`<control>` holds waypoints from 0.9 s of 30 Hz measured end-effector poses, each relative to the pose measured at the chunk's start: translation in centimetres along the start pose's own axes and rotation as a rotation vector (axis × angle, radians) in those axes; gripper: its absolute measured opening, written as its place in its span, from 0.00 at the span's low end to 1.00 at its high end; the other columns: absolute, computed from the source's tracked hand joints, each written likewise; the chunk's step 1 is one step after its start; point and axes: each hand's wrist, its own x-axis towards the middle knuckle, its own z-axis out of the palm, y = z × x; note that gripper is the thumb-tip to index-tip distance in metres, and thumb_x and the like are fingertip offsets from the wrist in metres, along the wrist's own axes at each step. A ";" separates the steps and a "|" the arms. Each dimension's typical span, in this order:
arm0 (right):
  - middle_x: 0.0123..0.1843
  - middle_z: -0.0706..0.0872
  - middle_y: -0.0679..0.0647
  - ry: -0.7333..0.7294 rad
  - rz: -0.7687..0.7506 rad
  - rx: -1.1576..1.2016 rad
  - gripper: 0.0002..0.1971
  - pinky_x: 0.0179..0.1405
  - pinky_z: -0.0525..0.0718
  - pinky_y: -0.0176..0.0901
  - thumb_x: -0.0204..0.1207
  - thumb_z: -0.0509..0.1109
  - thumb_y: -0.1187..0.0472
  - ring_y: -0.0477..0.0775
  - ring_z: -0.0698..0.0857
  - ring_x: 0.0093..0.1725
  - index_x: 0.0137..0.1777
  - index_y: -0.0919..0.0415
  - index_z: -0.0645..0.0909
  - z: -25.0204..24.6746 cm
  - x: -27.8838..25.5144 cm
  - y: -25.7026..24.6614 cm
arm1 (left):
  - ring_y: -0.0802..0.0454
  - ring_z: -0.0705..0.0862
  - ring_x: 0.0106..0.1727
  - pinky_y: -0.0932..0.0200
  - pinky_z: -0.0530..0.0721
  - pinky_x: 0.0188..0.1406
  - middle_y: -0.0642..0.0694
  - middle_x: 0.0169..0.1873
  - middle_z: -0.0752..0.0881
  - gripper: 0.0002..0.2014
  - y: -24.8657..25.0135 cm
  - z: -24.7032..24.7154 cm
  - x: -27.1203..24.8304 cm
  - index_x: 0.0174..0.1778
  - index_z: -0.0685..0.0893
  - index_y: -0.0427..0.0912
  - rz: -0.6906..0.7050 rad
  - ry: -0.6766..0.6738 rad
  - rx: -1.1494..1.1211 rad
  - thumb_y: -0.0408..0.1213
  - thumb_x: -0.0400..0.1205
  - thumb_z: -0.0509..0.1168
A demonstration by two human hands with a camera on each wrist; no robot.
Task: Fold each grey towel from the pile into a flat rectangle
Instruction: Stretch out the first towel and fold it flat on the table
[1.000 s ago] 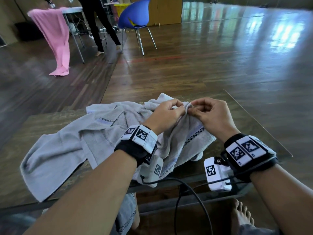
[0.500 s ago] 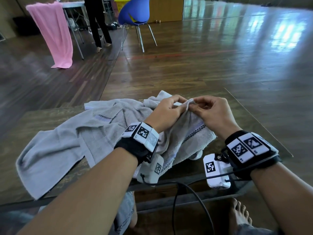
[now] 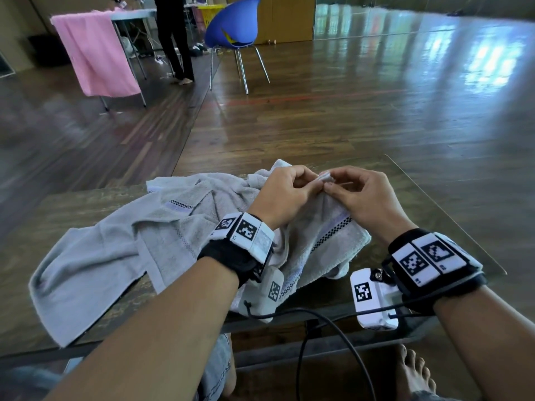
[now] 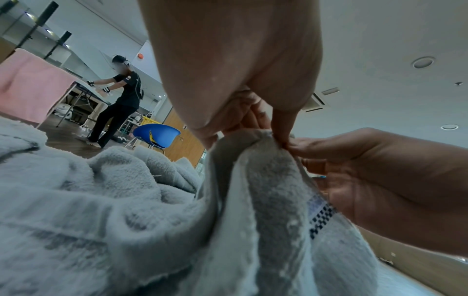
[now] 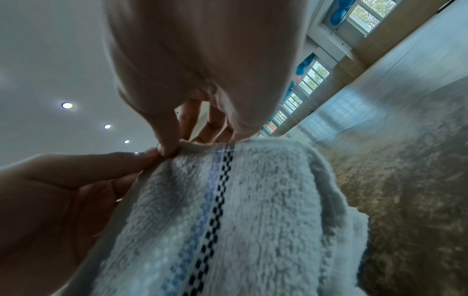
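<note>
Left hand (image 3: 285, 195) and right hand (image 3: 366, 198) pinch one raised hem of the rumpled grey towel (image 3: 121, 244), checker-striped, sprawled over the glass table (image 3: 428, 209). Beyond the table: blue chair (image 3: 234, 27), pink cloth (image 3: 95, 53).

The grey towel (image 3: 121, 250) is partly hidden at centre frame by both forearms; its pinched corner is largely covered by fingertips (image 3: 315, 185).

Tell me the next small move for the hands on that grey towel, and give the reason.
Probably slide the two hands apart along the hem. The left hand and right hand both pinch the same raised edge of the crumpled grey terry towel, fingertips almost touching, while the rest lies bunched on the wooden table; separating them should stretch that edge straight for folding.
</note>
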 end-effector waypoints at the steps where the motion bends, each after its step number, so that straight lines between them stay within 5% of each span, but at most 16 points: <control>1: 0.47 0.93 0.53 -0.018 -0.005 0.003 0.06 0.55 0.89 0.49 0.76 0.78 0.64 0.55 0.91 0.49 0.52 0.58 0.91 -0.1 0.1 0.0 | 0.57 0.87 0.43 0.64 0.85 0.46 0.43 0.42 0.91 0.07 0.0 0.0 0.0 0.50 0.88 0.32 0.002 -0.009 0.013 0.33 0.83 0.69; 5: 0.43 0.90 0.61 0.002 -0.036 -0.014 0.04 0.46 0.85 0.45 0.76 0.78 0.61 0.48 0.85 0.40 0.49 0.58 0.91 -0.2 0.1 0.2 | 0.53 0.89 0.39 0.60 0.85 0.40 0.45 0.36 0.91 0.07 0.1 0.1 -0.2 0.48 0.87 0.40 0.050 0.055 0.157 0.41 0.82 0.71; 10: 0.33 0.83 0.45 0.089 -0.069 -0.011 0.03 0.32 0.76 0.24 0.77 0.77 0.63 0.33 0.79 0.30 0.44 0.56 0.87 -0.2 0.3 0.5 | 0.54 0.85 0.40 0.53 0.86 0.41 0.50 0.33 0.88 0.10 0.3 0.0 -0.4 0.41 0.83 0.48 0.127 0.128 0.327 0.47 0.74 0.76; 18: 0.35 0.89 0.45 -0.015 -0.107 -0.097 0.06 0.33 0.79 0.26 0.79 0.76 0.55 0.35 0.83 0.32 0.40 0.52 0.88 -0.5 -0.1 0.0 | 0.56 0.85 0.37 0.56 0.85 0.40 0.50 0.33 0.88 0.07 0.0 -0.2 -0.8 0.38 0.88 0.47 0.091 0.056 0.336 0.46 0.74 0.76; 24: 0.34 0.85 0.46 0.089 -0.108 -0.053 0.05 0.31 0.78 0.29 0.76 0.77 0.53 0.41 0.79 0.33 0.39 0.47 0.87 -1.8 0.2 0.3 | 0.52 0.77 0.30 0.53 0.77 0.33 0.43 0.29 0.84 0.12 -0.2 -0.7 -1.2 0.26 0.82 0.48 0.077 -0.140 0.470 0.45 0.74 0.73; 27: 0.30 0.80 0.44 0.144 -0.091 -0.081 0.05 0.25 0.73 0.28 0.75 0.78 0.48 0.42 0.74 0.30 0.40 0.46 0.88 -2.6 0.1 0.6 | 0.50 0.78 0.32 0.48 0.80 0.37 0.36 0.32 0.85 0.12 -0.4 -2.2 -1.1 0.31 0.86 0.39 0.018 -0.196 0.520 0.44 0.75 0.70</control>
